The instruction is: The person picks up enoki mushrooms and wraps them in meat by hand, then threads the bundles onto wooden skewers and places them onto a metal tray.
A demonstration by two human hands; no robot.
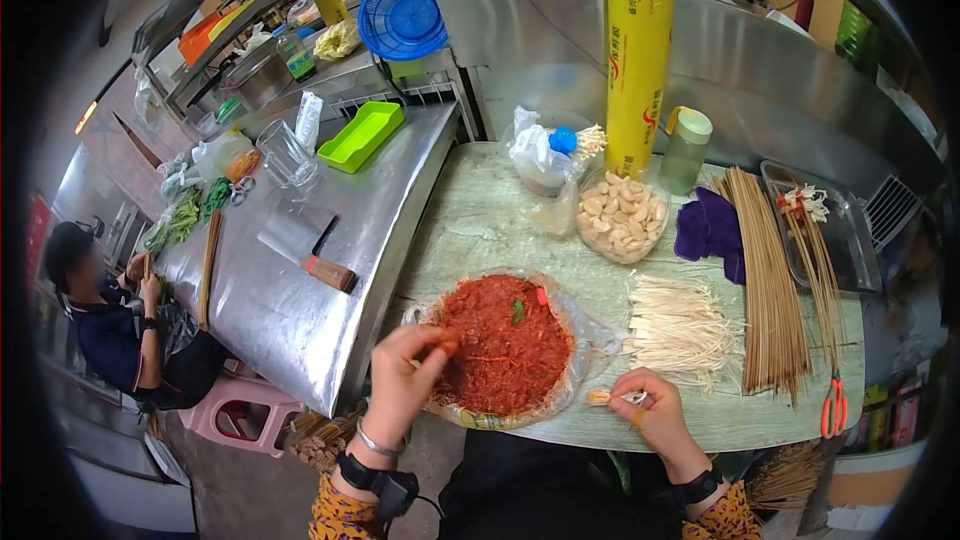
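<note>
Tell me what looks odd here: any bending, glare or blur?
Head view: strong wide-angle distortion, with black borders and a bowed-looking metal panel; same head view: pale glare on the metal table, and a blurred patch over part of the seated person, while the red mixture looks fairly sharp.

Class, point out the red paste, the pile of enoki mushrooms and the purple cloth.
Red paste (508, 350), head view: middle of its surface.
Enoki mushrooms (682, 328), head view: middle of the pile.
Purple cloth (708, 226), head view: its wide upper part.
</note>
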